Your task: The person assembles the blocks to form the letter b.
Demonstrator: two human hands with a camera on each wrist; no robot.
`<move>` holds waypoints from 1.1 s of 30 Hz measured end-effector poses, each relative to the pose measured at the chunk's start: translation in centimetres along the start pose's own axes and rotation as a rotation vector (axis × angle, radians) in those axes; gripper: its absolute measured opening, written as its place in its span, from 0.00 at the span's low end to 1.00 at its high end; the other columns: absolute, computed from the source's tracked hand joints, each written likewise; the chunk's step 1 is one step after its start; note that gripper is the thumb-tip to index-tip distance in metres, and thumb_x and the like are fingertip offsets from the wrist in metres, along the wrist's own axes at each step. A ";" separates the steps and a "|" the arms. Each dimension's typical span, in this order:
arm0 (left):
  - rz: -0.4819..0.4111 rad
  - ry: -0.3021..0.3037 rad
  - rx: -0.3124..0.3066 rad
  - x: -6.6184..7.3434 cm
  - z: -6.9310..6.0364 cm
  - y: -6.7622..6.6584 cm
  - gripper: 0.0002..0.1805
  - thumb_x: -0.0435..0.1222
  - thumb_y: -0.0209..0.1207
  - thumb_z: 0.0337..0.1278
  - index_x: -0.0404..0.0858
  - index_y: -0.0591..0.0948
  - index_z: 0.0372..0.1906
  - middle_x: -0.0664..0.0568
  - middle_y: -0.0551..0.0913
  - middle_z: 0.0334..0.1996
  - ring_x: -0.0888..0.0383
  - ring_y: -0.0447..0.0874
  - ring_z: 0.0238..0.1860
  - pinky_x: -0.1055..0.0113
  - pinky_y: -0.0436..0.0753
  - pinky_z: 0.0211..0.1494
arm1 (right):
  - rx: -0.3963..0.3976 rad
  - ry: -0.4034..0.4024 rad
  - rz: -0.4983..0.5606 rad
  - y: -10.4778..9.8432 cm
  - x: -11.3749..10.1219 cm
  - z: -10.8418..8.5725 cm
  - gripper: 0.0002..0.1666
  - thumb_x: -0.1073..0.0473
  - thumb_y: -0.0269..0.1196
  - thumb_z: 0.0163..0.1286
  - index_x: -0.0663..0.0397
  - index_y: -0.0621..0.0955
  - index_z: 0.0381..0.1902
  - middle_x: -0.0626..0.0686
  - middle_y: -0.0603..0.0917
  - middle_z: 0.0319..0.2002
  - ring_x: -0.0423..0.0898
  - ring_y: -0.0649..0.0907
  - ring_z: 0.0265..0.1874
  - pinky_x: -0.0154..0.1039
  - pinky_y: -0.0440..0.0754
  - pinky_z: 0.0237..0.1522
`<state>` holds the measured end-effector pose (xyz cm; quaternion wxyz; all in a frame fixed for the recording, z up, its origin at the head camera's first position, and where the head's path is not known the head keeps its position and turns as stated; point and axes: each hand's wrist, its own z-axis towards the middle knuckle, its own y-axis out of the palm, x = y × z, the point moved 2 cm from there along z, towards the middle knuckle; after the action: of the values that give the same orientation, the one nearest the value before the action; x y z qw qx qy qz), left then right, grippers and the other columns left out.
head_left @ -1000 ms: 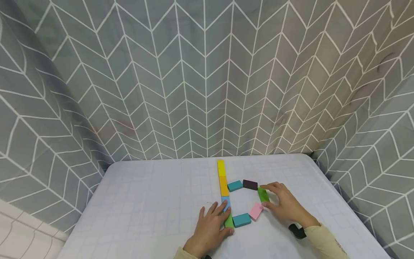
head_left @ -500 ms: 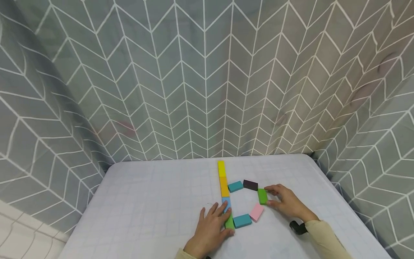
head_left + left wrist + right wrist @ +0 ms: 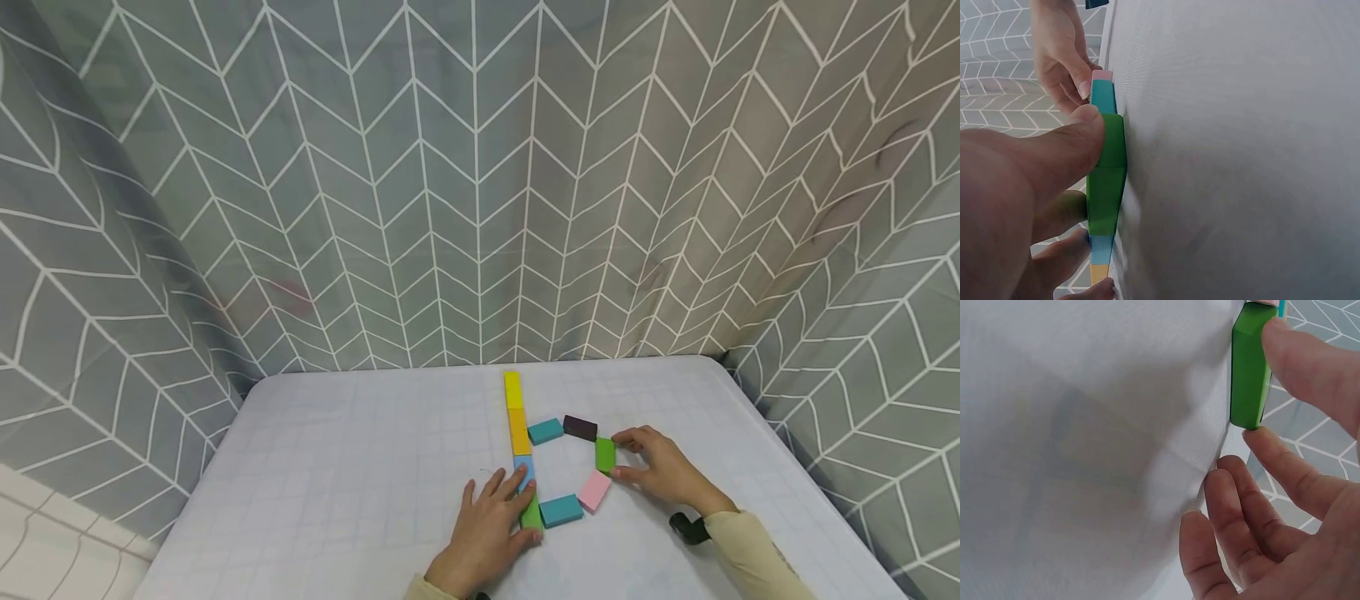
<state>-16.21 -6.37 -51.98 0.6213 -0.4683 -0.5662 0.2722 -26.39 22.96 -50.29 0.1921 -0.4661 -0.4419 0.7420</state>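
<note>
My right hand (image 3: 663, 475) pinches a green block (image 3: 605, 456) by its two ends, thumb at the near end and index finger at the far one. Its remaining fingers curl loosely by the cloth in the right wrist view. This block stands between a dark block (image 3: 580, 427) and a pink block (image 3: 595, 492). With spread fingers, my left hand (image 3: 487, 529) rests on a light blue block (image 3: 522, 461) and another green block (image 3: 531, 518), partly hiding both. In the left wrist view, the left thumb touches the green block's end (image 3: 1114, 140).
Orange (image 3: 519, 432) and yellow (image 3: 512, 390) blocks continue the straight column away from me. Two teal blocks, an upper one (image 3: 545, 431) and a lower one (image 3: 561, 511), join the curve to it. A white cloth (image 3: 360, 475) covers the table; a patterned curtain (image 3: 480, 208) hangs behind.
The green block in my right hand has turned from a slant to nearly straight and shifted slightly left, towards the dark and pink blocks. My left hand has stayed in place.
</note>
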 end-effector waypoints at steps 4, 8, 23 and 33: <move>0.002 0.002 -0.002 0.0 0.1 0.0 0.38 0.59 0.71 0.59 0.54 0.78 0.74 0.59 0.69 0.81 0.42 0.66 0.80 0.22 0.62 0.75 | 0.002 -0.007 -0.009 -0.1 0.1 0.0 0.31 0.50 0.77 0.65 0.62 0.83 0.59 0.55 0.86 0.52 0.52 0.84 0.49 0.47 0.85 0.51; -0.006 -0.004 -0.013 -0.1 0.2 0.1 0.38 0.59 0.71 0.59 0.55 0.78 0.74 0.59 0.68 0.81 0.42 0.66 0.80 0.22 0.61 0.76 | 0.012 0.010 0.014 -0.4 0.3 -0.1 0.32 0.49 0.76 0.67 0.63 0.82 0.61 0.57 0.86 0.54 0.53 0.86 0.49 0.48 0.87 0.52; -0.003 -0.006 -0.019 0.1 0.4 0.2 0.38 0.58 0.71 0.61 0.53 0.78 0.75 0.58 0.68 0.81 0.42 0.66 0.80 0.22 0.62 0.75 | -0.120 0.311 0.343 -1.4 3.9 -0.6 0.34 0.42 0.60 0.82 0.56 0.74 0.75 0.59 0.83 0.66 0.49 0.83 0.60 0.31 0.82 0.52; -0.104 -0.003 -0.042 -0.1 -0.4 0.2 0.49 0.59 0.69 0.62 0.54 0.62 0.84 0.55 0.59 0.86 0.40 0.62 0.82 0.20 0.56 0.76 | -0.160 0.364 0.444 -1.7 3.9 -0.8 0.36 0.42 0.56 0.84 0.60 0.70 0.77 0.64 0.77 0.73 0.48 0.81 0.67 0.29 0.81 0.55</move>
<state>-15.79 -6.50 -52.13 0.6239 -0.4505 -0.5963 0.2284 -27.89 27.00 -51.05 0.0639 -0.6902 -0.3446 0.6330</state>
